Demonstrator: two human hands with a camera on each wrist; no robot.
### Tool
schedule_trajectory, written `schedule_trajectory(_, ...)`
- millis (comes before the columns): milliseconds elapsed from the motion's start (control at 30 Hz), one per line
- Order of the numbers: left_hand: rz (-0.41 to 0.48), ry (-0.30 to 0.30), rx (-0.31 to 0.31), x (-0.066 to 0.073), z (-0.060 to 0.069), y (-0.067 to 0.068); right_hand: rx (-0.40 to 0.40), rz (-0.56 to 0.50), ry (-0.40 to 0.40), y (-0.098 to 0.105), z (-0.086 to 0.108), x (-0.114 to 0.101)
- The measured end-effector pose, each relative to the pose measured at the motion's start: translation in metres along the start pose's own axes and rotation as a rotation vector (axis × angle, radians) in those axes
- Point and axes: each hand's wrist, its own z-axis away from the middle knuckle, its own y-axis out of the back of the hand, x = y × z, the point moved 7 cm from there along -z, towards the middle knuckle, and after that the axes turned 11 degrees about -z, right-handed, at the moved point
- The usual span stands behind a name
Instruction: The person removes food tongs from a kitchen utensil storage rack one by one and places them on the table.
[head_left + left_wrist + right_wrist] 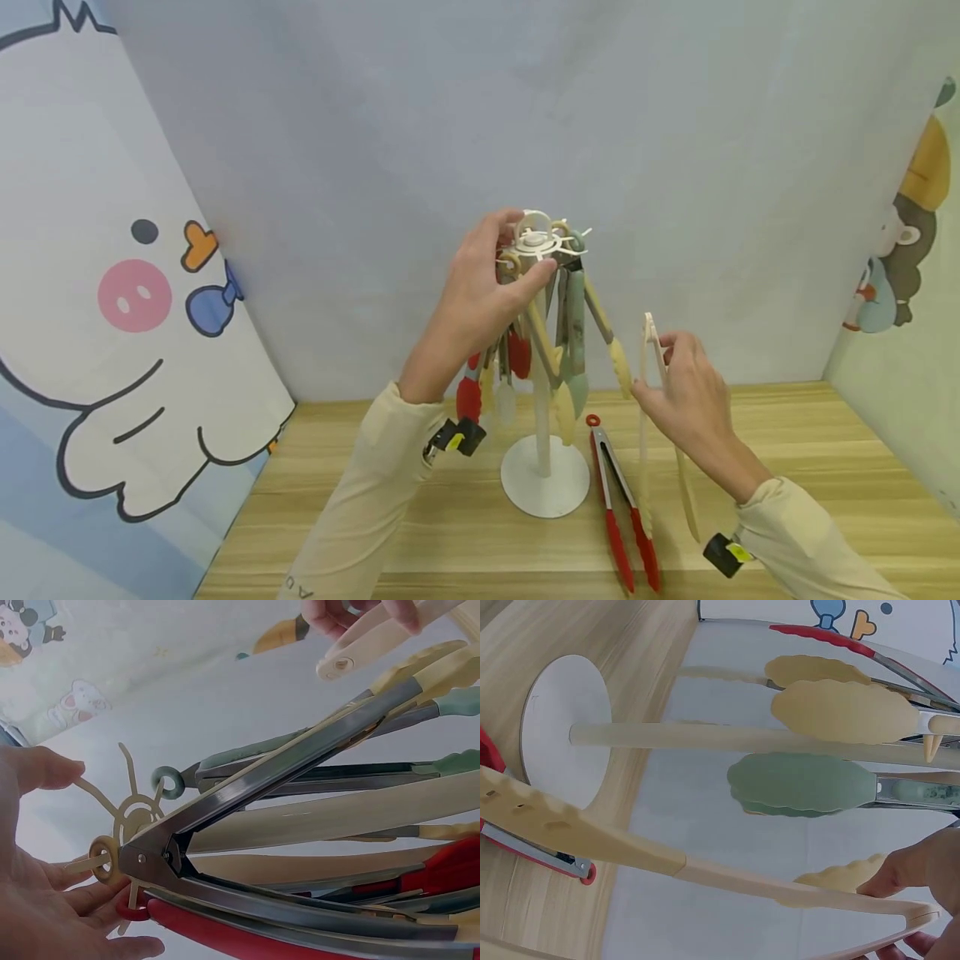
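A white rack (543, 450) with a round base carries several tongs hung from hooks around its top. My left hand (480, 292) holds the rack's hook wheel (136, 821), thumb on one side and fingers on the other; the thumb tip touches a hook end in the left wrist view. Close by hang yellow-tipped tongs (620, 367) and green tongs (576, 317). To the right of the rack, my right hand (693, 392) pinches beige tongs (727, 877) near their hinge end. Those tongs hang tips down, their arms spread apart.
Red-and-steel tongs (617, 542) lie on the wooden table (450, 533) beside the round base (545, 492), partly behind the beige tongs in the right wrist view. A pale cloth wall (360, 208) stands behind the rack, with cartoon-printed panels on both sides.
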Motion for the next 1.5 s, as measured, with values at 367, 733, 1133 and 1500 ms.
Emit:
schedule_trajectory(367, -0.033, 0.016, 0.023, -0.004, -0.014, -0.012, -0.047, -0.018, -0.001, -0.009, -0.015, 0.028)
schedule_trajectory(733, -0.081, 0.065, 0.020, -0.005, -0.019, -0.015, -0.103, -0.010, -0.040, -0.013, -0.019, 0.044)
schedule_trajectory(1133, -0.074, 0.067, 0.013, -0.004, -0.017, -0.013, -0.197, -0.003, -0.073, -0.023, -0.013, 0.057)
schedule_trajectory(1500, -0.078, 0.054, 0.015, -0.003, -0.017, -0.011, -0.283, 0.030, -0.116, -0.033, -0.009, 0.068)
